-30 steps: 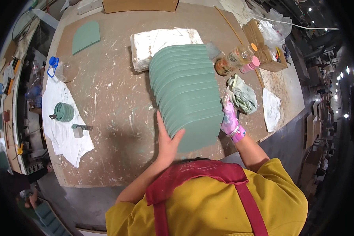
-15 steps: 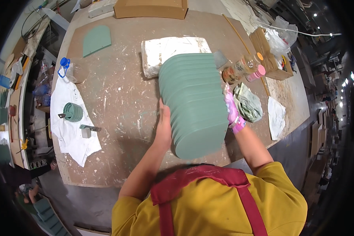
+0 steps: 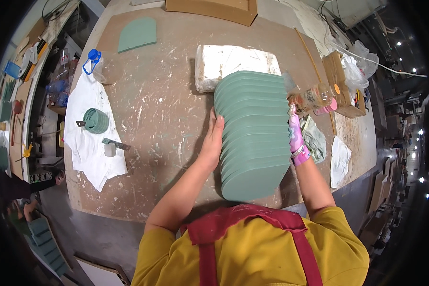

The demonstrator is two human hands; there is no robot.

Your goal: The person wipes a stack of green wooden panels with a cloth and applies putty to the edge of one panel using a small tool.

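A row of green rounded-end panels, leaning one over another like fanned cards, lies in front of me. Its far end rests against a white, scuffed block. My bare left hand presses along the left side of the row, thumb toward the top edges. On the opposite side is my right hand in a pink patterned glove, its palm against the panels' right edges. The panels are clasped between both hands; some fingertips are hidden. Beside the right hand lies a crumpled pale green cloth.
Bottles lie right, near a wooden box with plastic bags. A single green panel lies far left. A white cloth bears a green cup and scraper. A cardboard box stands at the back.
The whole view has shifted, so the table things appear farther right. My left hand has slid a little farther along the panels' side. My right hand stays against their right edges.
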